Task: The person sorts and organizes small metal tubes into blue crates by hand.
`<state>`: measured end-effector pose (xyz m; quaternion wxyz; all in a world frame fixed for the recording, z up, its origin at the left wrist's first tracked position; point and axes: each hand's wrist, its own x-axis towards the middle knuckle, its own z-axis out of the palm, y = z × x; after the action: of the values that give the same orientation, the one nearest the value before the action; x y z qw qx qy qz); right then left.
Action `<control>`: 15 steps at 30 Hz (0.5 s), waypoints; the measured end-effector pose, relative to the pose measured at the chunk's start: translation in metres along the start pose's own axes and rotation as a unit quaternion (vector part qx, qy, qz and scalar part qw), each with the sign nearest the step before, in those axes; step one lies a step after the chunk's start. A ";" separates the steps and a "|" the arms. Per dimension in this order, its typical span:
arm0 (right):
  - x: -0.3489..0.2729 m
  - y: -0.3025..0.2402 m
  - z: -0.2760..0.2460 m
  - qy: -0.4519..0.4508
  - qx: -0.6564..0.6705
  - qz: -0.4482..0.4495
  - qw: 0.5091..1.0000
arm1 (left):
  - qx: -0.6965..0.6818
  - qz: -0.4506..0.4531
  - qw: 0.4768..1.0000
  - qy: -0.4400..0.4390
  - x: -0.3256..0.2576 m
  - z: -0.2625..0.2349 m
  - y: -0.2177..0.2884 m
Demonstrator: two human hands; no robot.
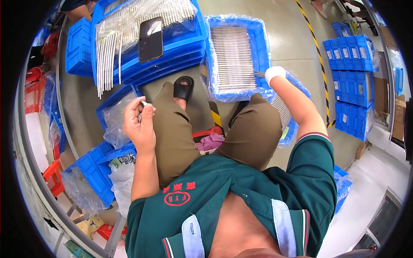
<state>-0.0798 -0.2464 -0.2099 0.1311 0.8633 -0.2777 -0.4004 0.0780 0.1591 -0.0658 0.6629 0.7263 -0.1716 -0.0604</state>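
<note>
My left hand (138, 122) is raised beside my left knee, its fingers closed on a small shiny metal part (144, 103). Most of that part is hidden in the grip. My right hand (275, 75), in a white glove, reaches over the right wall of a plastic-lined blue crate (262, 36). A thin metal rod (259, 75) shows at its fingertips, and the fingers themselves are mostly hidden. Inside the crate, many slim metal rods (232, 58) lie side by side in a neat stack.
At the upper left, stacked blue crates (180, 56) hold more rods (105, 64), some overhanging the edge, and a black phone (151, 38). Another rod crate (292, 124) sits under my right forearm. Blue bins (92, 172) stand lower left; labelled blue bins (350, 53) are stacked far right.
</note>
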 end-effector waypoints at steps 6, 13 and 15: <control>-0.051 0.057 0.016 0.048 0.278 -0.023 0.959 | -0.038 0.012 0.999 -0.017 0.005 0.006 -0.001; -0.206 0.031 -0.055 0.177 0.736 -0.083 0.649 | -0.047 0.030 0.997 -0.044 0.000 0.012 -0.004; -0.238 0.013 -0.050 0.243 0.778 -0.103 0.571 | -0.052 0.050 0.997 -0.038 -0.001 0.013 -0.005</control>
<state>-0.1709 -0.1178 -0.0246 -0.5700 0.7206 -0.3494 0.1836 0.0739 0.1472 -0.0721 0.6948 0.6787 -0.2293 -0.0640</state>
